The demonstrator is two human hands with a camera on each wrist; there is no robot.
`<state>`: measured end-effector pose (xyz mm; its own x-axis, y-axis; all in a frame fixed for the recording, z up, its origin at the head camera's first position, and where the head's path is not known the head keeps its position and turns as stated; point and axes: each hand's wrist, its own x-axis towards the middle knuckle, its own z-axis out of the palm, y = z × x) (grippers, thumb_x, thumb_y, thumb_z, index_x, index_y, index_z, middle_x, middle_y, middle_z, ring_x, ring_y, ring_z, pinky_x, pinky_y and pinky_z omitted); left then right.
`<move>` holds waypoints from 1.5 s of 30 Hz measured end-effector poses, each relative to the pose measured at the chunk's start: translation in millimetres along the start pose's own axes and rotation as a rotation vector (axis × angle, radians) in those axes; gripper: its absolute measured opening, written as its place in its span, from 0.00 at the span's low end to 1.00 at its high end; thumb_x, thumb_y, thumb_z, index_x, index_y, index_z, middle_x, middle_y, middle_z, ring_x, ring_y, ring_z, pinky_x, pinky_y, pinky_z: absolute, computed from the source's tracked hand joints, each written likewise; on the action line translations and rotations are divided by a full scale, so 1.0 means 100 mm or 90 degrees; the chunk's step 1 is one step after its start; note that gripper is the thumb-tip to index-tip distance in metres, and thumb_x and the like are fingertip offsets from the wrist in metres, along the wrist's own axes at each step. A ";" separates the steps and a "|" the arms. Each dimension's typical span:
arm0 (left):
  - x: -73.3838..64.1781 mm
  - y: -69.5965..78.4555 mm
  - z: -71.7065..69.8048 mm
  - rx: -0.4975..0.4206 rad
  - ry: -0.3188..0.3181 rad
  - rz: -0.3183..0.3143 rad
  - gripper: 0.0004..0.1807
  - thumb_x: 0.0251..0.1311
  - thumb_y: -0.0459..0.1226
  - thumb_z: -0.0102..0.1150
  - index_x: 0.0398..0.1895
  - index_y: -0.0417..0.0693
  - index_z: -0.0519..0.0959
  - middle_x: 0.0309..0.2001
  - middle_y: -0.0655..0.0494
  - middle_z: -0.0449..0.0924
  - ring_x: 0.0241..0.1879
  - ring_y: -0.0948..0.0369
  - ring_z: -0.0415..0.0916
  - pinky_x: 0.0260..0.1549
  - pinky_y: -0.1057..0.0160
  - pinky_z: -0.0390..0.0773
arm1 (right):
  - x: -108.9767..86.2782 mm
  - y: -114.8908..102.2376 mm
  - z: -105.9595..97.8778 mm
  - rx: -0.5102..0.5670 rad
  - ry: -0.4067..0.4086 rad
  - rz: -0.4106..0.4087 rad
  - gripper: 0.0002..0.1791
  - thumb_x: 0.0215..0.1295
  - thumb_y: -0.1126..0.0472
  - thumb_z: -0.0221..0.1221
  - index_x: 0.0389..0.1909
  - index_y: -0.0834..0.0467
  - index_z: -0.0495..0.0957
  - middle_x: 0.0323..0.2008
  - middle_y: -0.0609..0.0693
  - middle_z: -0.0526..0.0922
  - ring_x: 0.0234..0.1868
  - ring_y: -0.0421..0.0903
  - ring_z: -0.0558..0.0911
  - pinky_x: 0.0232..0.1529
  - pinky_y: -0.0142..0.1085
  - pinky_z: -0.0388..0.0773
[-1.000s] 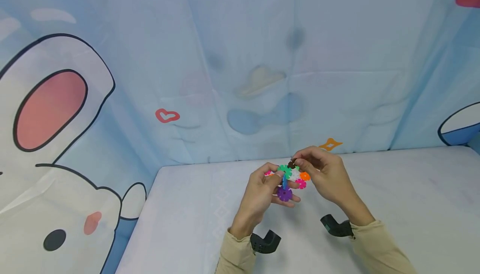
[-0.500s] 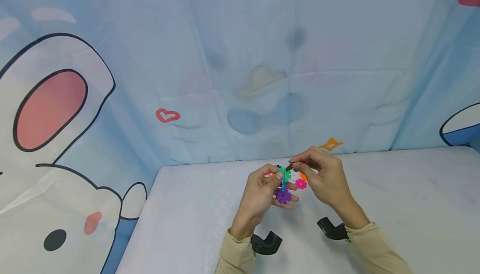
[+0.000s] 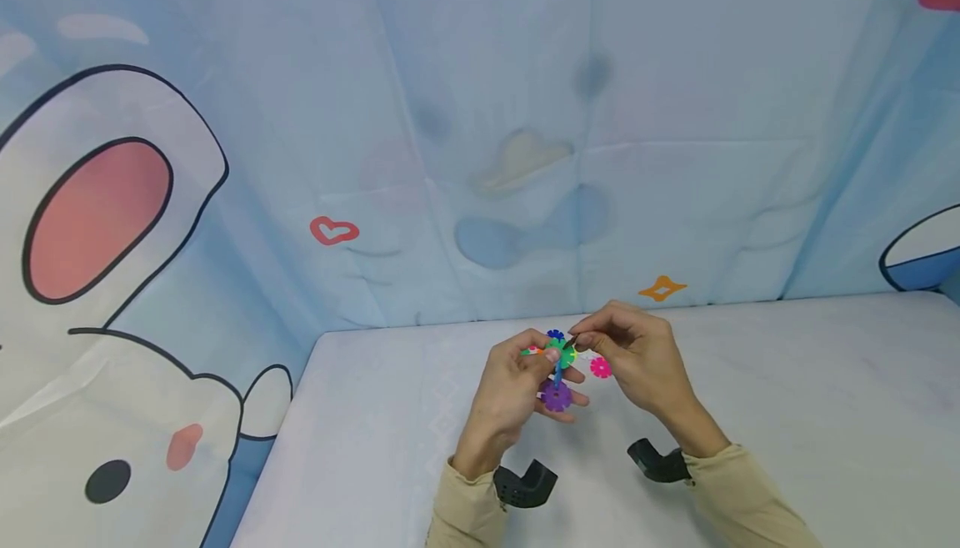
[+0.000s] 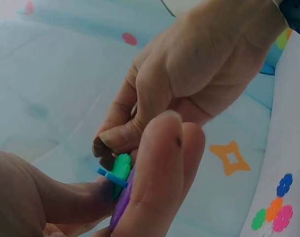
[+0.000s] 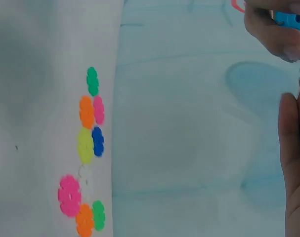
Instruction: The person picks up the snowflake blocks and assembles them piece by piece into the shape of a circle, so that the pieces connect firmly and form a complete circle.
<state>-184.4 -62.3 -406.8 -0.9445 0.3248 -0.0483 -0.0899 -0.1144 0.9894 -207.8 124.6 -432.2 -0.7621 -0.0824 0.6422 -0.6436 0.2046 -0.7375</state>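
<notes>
In the head view my left hand (image 3: 504,389) pinches a small joined piece of notched plastic discs. A green snowflake disc (image 3: 562,354) is on top, a light blue disc (image 3: 558,376) stands edge-on below it, and a purple disc (image 3: 557,397) is lowest. My right hand (image 3: 637,362) pinches a brown disc (image 4: 103,152) between thumb and index finger. In the left wrist view the brown disc meets the rim of the green disc (image 4: 121,168); whether their notches interlock cannot be seen. The fingers of the left hand partly cover the purple disc (image 4: 121,207).
Behind the hands, loose discs lie on the white table (image 3: 787,398) near its back edge, among them a pink (image 5: 69,196), a yellow (image 5: 85,145), a dark blue (image 5: 98,141) and an orange one (image 5: 86,112). A printed blue curtain (image 3: 480,72) hangs beyond.
Both hands have shifted slightly left and down. The brown disc, earlier above and right of the green disc, has been brought against its edge and turned edge-on.
</notes>
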 end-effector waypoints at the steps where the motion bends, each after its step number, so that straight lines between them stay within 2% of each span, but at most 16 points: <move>1: 0.00 0.00 -0.01 0.001 -0.001 -0.002 0.06 0.80 0.31 0.51 0.45 0.36 0.76 0.41 0.26 0.87 0.33 0.38 0.91 0.25 0.51 0.90 | 0.00 0.01 0.01 0.000 -0.006 0.005 0.13 0.62 0.82 0.66 0.36 0.62 0.87 0.34 0.53 0.88 0.33 0.35 0.87 0.34 0.24 0.83; 5: 0.00 0.00 -0.04 0.011 -0.017 -0.003 0.08 0.82 0.31 0.48 0.42 0.37 0.74 0.42 0.26 0.87 0.36 0.36 0.90 0.24 0.54 0.89 | -0.01 0.03 0.01 -0.006 -0.022 0.020 0.10 0.64 0.79 0.66 0.38 0.62 0.88 0.35 0.54 0.88 0.34 0.34 0.87 0.37 0.25 0.85; 9: 0.03 0.04 -0.14 0.020 -0.023 -0.007 0.09 0.82 0.33 0.46 0.42 0.39 0.73 0.44 0.29 0.88 0.38 0.38 0.91 0.29 0.54 0.91 | -0.01 0.08 0.01 -0.020 -0.041 0.028 0.14 0.68 0.76 0.65 0.49 0.60 0.88 0.41 0.56 0.89 0.34 0.35 0.88 0.37 0.26 0.86; 12: 0.03 0.06 -0.27 0.022 0.018 -0.013 0.09 0.81 0.35 0.48 0.43 0.40 0.74 0.44 0.33 0.90 0.37 0.43 0.92 0.34 0.53 0.92 | -0.02 0.15 0.01 -0.064 -0.044 0.042 0.19 0.70 0.73 0.65 0.60 0.59 0.85 0.46 0.57 0.89 0.32 0.39 0.89 0.30 0.28 0.84; 16: 0.03 0.08 -0.46 0.008 0.081 -0.016 0.09 0.82 0.37 0.48 0.44 0.41 0.74 0.45 0.36 0.90 0.36 0.47 0.93 0.37 0.51 0.92 | -0.05 0.31 0.02 -0.159 -0.057 0.101 0.19 0.71 0.67 0.67 0.61 0.59 0.84 0.48 0.56 0.90 0.33 0.47 0.91 0.30 0.29 0.84; 21: 0.04 0.07 -0.58 -0.023 0.104 -0.016 0.10 0.83 0.38 0.46 0.49 0.39 0.73 0.46 0.37 0.90 0.38 0.46 0.93 0.42 0.51 0.91 | -0.13 0.56 0.10 -0.242 -0.170 0.155 0.16 0.70 0.65 0.69 0.56 0.62 0.86 0.51 0.57 0.90 0.44 0.53 0.90 0.44 0.43 0.90; 25: 0.06 0.06 -0.60 -0.041 0.116 -0.021 0.10 0.83 0.36 0.44 0.53 0.37 0.71 0.47 0.37 0.90 0.40 0.46 0.93 0.44 0.53 0.91 | -0.18 0.63 0.22 -0.265 -0.258 0.165 0.16 0.71 0.62 0.68 0.57 0.60 0.86 0.55 0.57 0.88 0.56 0.59 0.85 0.56 0.58 0.85; 28: 0.07 0.04 -0.59 -0.059 0.123 -0.026 0.09 0.82 0.34 0.43 0.55 0.36 0.69 0.49 0.36 0.89 0.41 0.47 0.93 0.45 0.55 0.91 | -0.19 0.63 0.33 -0.284 -0.304 0.167 0.18 0.72 0.61 0.66 0.60 0.59 0.84 0.59 0.58 0.86 0.63 0.62 0.79 0.63 0.63 0.80; 31: 0.08 0.02 -0.57 -0.073 0.133 -0.029 0.09 0.82 0.33 0.44 0.55 0.37 0.69 0.49 0.35 0.89 0.39 0.50 0.93 0.43 0.57 0.91 | -0.16 0.63 0.45 -0.303 -0.336 0.143 0.20 0.72 0.63 0.66 0.63 0.58 0.83 0.62 0.59 0.85 0.66 0.65 0.76 0.65 0.65 0.77; 35: 0.09 0.01 -0.53 -0.068 0.158 -0.025 0.07 0.79 0.32 0.47 0.52 0.38 0.71 0.45 0.38 0.90 0.31 0.58 0.90 0.36 0.61 0.91 | -0.09 0.67 0.60 -0.332 -0.379 0.086 0.22 0.70 0.69 0.66 0.64 0.57 0.84 0.69 0.55 0.81 0.72 0.72 0.71 0.66 0.72 0.73; 38: 0.09 0.00 -0.48 -0.071 0.163 -0.021 0.05 0.78 0.31 0.49 0.51 0.38 0.71 0.44 0.38 0.90 0.29 0.61 0.89 0.34 0.61 0.91 | -0.04 0.70 0.66 -0.353 -0.413 0.077 0.18 0.70 0.70 0.65 0.59 0.55 0.87 0.68 0.54 0.82 0.76 0.76 0.66 0.67 0.77 0.68; 40: 0.10 0.00 -0.45 -0.077 0.154 -0.019 0.05 0.78 0.30 0.49 0.50 0.37 0.71 0.44 0.35 0.90 0.30 0.60 0.89 0.35 0.60 0.91 | -0.02 0.72 0.68 -0.364 -0.423 0.078 0.15 0.71 0.69 0.65 0.54 0.55 0.89 0.64 0.55 0.85 0.76 0.74 0.65 0.68 0.76 0.67; 43: 0.10 0.00 -0.41 -0.086 0.137 -0.013 0.05 0.78 0.29 0.49 0.50 0.35 0.69 0.46 0.31 0.89 0.32 0.58 0.90 0.36 0.60 0.91 | -0.01 0.74 0.69 -0.386 -0.408 0.036 0.09 0.67 0.68 0.69 0.45 0.55 0.91 0.54 0.56 0.89 0.70 0.70 0.75 0.68 0.68 0.74; 45: 0.10 0.01 -0.39 -0.088 0.131 -0.008 0.06 0.77 0.29 0.49 0.50 0.34 0.69 0.46 0.31 0.89 0.32 0.58 0.90 0.35 0.62 0.91 | 0.00 0.76 0.70 -0.400 -0.382 -0.009 0.07 0.63 0.68 0.73 0.41 0.57 0.90 0.45 0.56 0.89 0.57 0.63 0.82 0.62 0.58 0.83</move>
<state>-206.4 -95.3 -411.7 -0.9863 0.1302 -0.1017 -0.1312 -0.2434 0.9610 -261.2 72.2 -502.8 -0.7770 -0.5527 0.3011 -0.6294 0.6864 -0.3643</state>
